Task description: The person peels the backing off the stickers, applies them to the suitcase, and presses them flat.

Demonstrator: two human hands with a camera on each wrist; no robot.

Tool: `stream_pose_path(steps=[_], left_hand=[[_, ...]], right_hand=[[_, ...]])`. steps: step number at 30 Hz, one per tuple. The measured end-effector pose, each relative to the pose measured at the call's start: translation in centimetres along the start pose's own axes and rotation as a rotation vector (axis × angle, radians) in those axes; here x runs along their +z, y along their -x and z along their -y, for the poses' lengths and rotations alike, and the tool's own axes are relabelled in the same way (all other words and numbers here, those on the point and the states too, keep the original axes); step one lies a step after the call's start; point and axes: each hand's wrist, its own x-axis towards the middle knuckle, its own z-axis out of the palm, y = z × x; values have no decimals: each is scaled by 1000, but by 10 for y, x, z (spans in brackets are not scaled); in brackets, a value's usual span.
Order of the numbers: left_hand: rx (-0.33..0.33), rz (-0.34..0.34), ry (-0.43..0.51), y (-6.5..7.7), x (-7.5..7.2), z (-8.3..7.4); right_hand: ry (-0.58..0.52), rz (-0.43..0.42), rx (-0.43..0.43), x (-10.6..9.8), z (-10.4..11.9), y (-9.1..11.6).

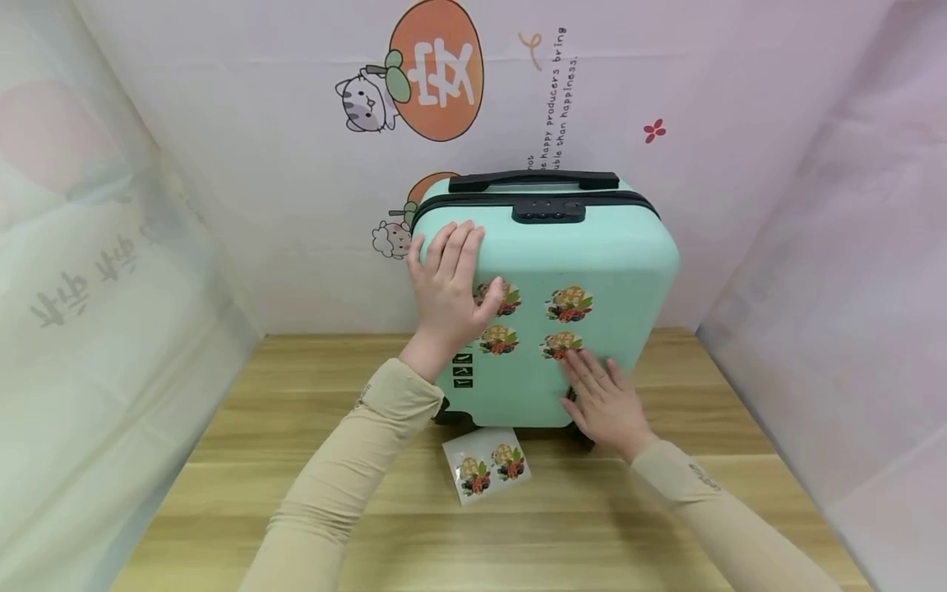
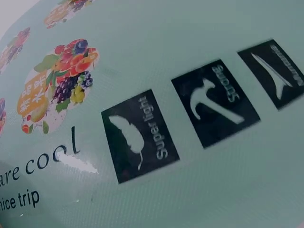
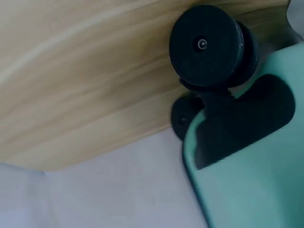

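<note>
A mint-green suitcase (image 1: 518, 386) stands upright on the table, its black handle (image 1: 533, 179) and combination lock (image 1: 548, 212) at the top. Several round fruit stickers (image 1: 569, 304) are on its front. My left hand (image 1: 447, 292) lies with extended fingers on the upper left of the front, partly covering one sticker. My right hand (image 1: 602, 403) has its straight fingertips at the lower edge of the lower right sticker (image 1: 560, 345). Black "Super light" and "Strong" labels (image 2: 140, 136) show close up in the left wrist view. A black wheel (image 3: 206, 45) fills part of the right wrist view.
A white sticker sheet (image 1: 484, 464) with two fruit stickers lies on the wooden table (image 1: 355, 510) in front of the suitcase. Behind stands a pale printed cloth backdrop (image 1: 296, 164), with cloth walls at both sides.
</note>
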Motion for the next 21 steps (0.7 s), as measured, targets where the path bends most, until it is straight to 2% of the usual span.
stream_pose_path(steps=[4, 11, 17, 19, 21], left_hand=[[-5, -12, -13, 1, 1, 1], [-15, -14, 10, -1, 0, 0], [-9, -13, -1, 0, 1, 0], [-11, -13, 2, 0, 1, 1], [-11, -15, 10, -1, 1, 1]], right_hand=[[-21, -36, -99, -2, 5, -11], [-59, -35, -44, -10, -7, -16], [-91, -144, -170, -10, 0, -25], [-96, -159, -183, -11, 2, -32], [-93, -160, -156, -13, 1, -38]])
